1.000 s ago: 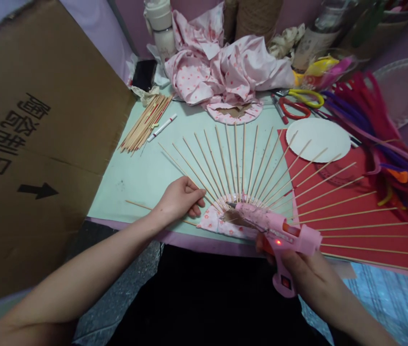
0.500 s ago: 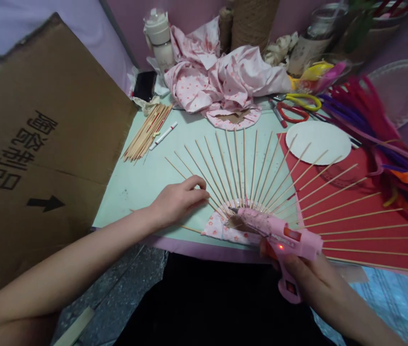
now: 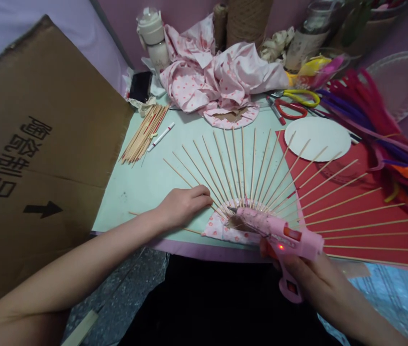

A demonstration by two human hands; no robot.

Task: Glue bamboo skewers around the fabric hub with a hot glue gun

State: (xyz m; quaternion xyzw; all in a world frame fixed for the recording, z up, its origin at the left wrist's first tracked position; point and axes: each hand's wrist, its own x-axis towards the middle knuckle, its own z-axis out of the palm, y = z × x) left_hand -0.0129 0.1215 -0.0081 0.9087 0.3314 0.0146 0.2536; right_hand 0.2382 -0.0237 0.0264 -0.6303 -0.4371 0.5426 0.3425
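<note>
My right hand [image 3: 308, 274] is closed around the grip of a pink hot glue gun [image 3: 279, 230], whose small light glows red. Its nozzle points left, just over the base of a fan of thin bamboo sticks [image 3: 242, 163]. That base is a half-round piece covered in pink patterned fabric [image 3: 220, 228], partly hidden behind the gun. At the fan's left side, my left hand [image 3: 185, 205] has its fingers curled down on a bamboo stick close to the base. Below that hand, another stick reaches left across the table edge.
A bundle of loose sticks [image 3: 146, 132] and a white marker [image 3: 160, 138] lie at back left. Behind are crumpled pink fabric [image 3: 225, 77], scissors [image 3: 292, 108] and a white oval [image 3: 317, 139] on red sheet [image 3: 362, 192]. A cardboard box [image 3: 55, 154] stands left.
My left fingers have lowered and closed together on the stick. The glue gun keeps nearly the same place, and the view has shifted slightly.
</note>
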